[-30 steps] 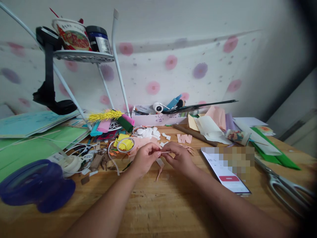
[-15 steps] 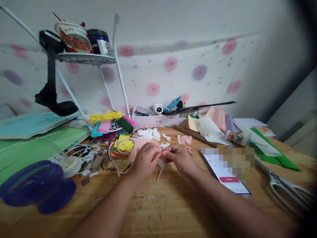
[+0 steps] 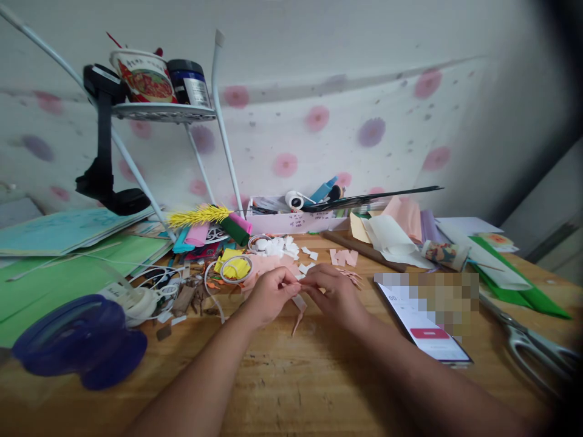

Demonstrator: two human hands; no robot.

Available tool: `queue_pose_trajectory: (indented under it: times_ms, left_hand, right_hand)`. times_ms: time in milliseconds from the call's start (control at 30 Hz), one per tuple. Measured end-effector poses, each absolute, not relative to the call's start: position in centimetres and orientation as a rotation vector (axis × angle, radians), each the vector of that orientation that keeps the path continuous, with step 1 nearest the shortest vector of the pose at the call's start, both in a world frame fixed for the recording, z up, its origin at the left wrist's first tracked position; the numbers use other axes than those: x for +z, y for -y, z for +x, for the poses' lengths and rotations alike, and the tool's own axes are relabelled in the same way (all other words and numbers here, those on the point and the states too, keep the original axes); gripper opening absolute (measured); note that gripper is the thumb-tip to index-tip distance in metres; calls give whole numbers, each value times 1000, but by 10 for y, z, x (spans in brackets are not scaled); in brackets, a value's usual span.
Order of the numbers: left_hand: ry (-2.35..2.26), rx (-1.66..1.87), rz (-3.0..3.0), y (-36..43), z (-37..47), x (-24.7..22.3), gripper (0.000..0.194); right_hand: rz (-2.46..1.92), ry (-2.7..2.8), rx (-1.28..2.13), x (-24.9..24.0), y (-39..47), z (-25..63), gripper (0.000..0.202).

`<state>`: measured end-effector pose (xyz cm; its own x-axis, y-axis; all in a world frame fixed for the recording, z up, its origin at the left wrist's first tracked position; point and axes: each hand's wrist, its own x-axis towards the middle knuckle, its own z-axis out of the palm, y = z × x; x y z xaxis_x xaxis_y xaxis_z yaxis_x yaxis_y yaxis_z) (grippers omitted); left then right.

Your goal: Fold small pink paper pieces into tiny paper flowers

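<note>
My left hand and my right hand meet over the wooden table, fingertips nearly touching. Both are closed in a pinch on what looks like a small piece of pink paper, mostly hidden by the fingers. Just below them is a pale pink paper strip with a thin twisted tail; whether it lies on the table or hangs from the fingers I cannot tell. Beyond my right hand are twisted pink paper pieces and flat pink paper squares. White paper bits lie behind the fingertips.
A phone and scissors lie on the right. To the left stand a blue tape dispenser, tangled white cord and yellow paper. A white rack rises behind; a pencil box sits by the wall.
The whole view has shifted slightly, so things appear a little further right and lower. My right fingers have changed their bend, straightening somewhat; both hands stay together at the same spot.
</note>
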<state>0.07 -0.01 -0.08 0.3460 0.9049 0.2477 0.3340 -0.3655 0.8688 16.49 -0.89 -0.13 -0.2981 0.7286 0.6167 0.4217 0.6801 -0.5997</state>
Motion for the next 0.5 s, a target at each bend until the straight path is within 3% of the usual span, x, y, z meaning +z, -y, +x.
queue_pose_trajectory:
  times_ms: [167,233,500]
  left_hand:
    - [-1209,1023,2463,4,1,7,13]
    - [-1187,985,2598,5,0,9,12]
    - [-1009,899,2040,-1,-3,-1,31]
  right_hand:
    - [-1097,1647,1131,-6,4,161,18]
    - [-1122,1611,1242,-6,3,161,18]
    - [-931,2063,249,-2,10,166,13]
